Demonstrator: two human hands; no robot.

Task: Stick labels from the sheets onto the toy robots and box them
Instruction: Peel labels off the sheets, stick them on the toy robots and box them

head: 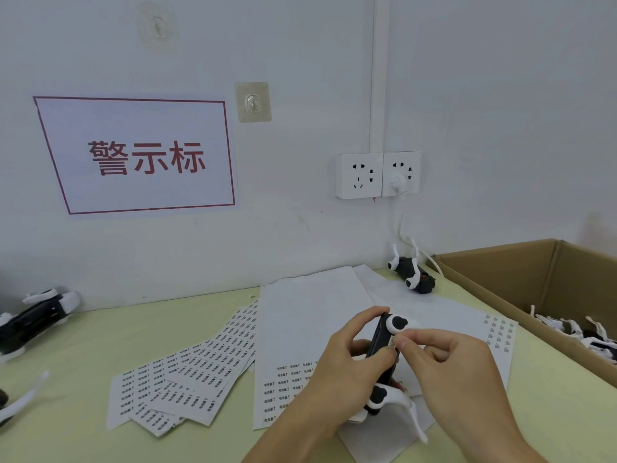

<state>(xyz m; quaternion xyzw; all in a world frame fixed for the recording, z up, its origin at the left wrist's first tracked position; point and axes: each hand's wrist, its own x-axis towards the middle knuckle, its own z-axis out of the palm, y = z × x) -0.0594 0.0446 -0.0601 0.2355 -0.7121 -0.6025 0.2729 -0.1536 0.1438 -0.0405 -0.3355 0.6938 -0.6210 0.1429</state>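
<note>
My left hand (350, 355) grips a black-and-white toy robot (384, 342) above the table, its body held upright with white legs hanging below. My right hand (444, 359) pinches a small label (393, 342) against the robot's black side with thumb and forefinger. Label sheets (187, 382) lie fanned on the table to the left, and a mostly peeled sheet (310, 315) lies under my hands. An open cardboard box (500, 272) at the right holds several robots (574, 332).
Another toy robot (412, 274) lies on its back by the wall near the box. More robots (36, 312) sit at the left table edge. Wall sockets (377, 175) with a white cable and a red-framed sign (140, 155) are on the wall.
</note>
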